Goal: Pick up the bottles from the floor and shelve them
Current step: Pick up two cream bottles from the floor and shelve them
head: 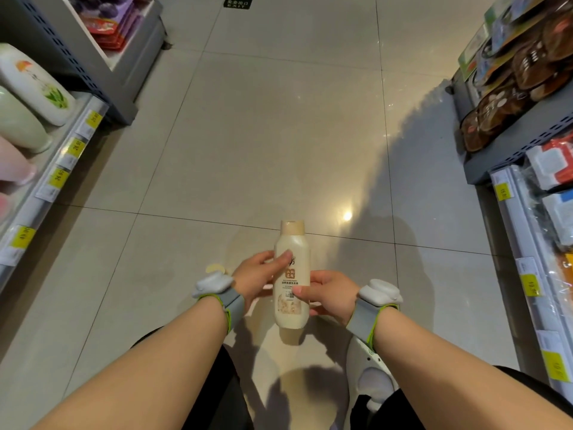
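Observation:
A cream bottle (291, 274) with a beige cap and a brown label is held above the tiled floor, cap pointing away from me. My left hand (259, 276) grips its left side, thumb across the front. My right hand (328, 294) grips its right side lower down. Both wrists wear grey bands with white sensors. A second white bottle (370, 377) lies on the floor under my right forearm, partly hidden. Behind my left wrist, a round beige cap (215, 269) shows on the floor.
On the left, a shelf (62, 162) with yellow price tags carries white, green and pink bottles (34, 85). To the right, a shelf (524, 259) holds packaged goods. The tiled aisle floor (279, 119) stretches ahead between them.

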The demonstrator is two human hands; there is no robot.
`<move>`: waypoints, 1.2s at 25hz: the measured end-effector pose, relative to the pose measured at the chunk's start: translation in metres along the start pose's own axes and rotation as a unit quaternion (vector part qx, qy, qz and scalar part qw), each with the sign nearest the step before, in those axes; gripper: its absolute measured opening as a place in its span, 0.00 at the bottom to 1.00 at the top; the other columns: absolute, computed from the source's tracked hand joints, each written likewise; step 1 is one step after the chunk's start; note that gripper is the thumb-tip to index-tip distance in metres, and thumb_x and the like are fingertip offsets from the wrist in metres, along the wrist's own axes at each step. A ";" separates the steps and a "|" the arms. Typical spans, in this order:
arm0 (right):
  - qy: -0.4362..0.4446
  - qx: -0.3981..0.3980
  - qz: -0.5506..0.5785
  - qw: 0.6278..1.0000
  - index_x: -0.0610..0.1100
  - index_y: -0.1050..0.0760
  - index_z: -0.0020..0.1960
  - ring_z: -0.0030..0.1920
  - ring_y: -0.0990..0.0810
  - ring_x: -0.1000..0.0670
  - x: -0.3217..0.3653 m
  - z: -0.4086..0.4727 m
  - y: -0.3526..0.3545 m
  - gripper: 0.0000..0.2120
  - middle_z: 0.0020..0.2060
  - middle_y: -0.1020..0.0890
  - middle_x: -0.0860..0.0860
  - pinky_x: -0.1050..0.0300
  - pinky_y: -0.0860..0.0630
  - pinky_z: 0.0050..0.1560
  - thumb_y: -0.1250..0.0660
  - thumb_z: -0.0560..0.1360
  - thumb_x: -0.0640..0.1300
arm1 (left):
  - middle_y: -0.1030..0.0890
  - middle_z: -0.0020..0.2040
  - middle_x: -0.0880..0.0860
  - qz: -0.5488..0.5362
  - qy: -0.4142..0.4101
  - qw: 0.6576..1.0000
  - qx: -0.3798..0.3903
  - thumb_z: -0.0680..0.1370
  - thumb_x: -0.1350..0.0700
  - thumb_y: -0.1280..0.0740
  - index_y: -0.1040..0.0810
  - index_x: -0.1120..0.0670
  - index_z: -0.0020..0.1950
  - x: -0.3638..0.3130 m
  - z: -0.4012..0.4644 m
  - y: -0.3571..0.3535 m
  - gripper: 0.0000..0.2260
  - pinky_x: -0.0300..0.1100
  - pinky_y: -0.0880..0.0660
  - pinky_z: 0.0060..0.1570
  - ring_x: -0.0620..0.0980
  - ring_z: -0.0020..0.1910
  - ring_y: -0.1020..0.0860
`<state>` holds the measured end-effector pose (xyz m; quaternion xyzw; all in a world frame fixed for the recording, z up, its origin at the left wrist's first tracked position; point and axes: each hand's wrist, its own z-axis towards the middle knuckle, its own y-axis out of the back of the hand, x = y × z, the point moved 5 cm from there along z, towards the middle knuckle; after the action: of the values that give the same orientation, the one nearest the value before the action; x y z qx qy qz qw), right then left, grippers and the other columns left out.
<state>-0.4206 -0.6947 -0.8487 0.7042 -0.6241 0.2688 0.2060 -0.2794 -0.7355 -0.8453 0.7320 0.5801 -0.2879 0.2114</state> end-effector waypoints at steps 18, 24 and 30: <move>-0.084 -0.124 -0.557 0.817 0.40 0.25 0.62 0.62 0.24 0.42 -0.039 0.013 0.046 0.16 0.60 0.22 0.43 0.53 0.28 0.60 0.34 0.75 0.43 | 0.15 0.46 0.55 -0.113 0.043 0.987 -0.102 0.73 0.48 0.28 0.19 0.53 0.48 0.085 0.004 0.023 0.10 0.40 0.21 0.35 0.50 0.40 0.17; -0.052 -0.061 -0.588 0.805 0.41 0.25 0.65 0.69 0.29 0.45 -0.047 0.024 0.042 0.19 0.65 0.24 0.48 0.59 0.36 0.68 0.36 0.75 0.38 | 0.15 0.46 0.54 -0.119 0.033 0.987 -0.098 0.73 0.47 0.28 0.19 0.52 0.48 0.086 0.002 0.029 0.11 0.38 0.21 0.33 0.49 0.40 0.17; -0.092 -0.124 -0.379 0.912 0.37 0.20 0.51 0.34 0.22 0.49 -0.029 0.032 0.047 0.10 0.32 0.20 0.47 0.59 0.24 0.41 0.31 0.71 0.38 | 0.16 0.45 0.55 -0.132 0.037 0.984 -0.114 0.72 0.46 0.28 0.20 0.51 0.45 0.090 0.005 0.039 0.10 0.45 0.20 0.42 0.53 0.42 0.17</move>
<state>-0.4657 -0.6985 -0.8938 0.8781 -0.3551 0.0248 0.3199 -0.2283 -0.6824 -0.9106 0.6301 0.7080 -0.2180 0.2326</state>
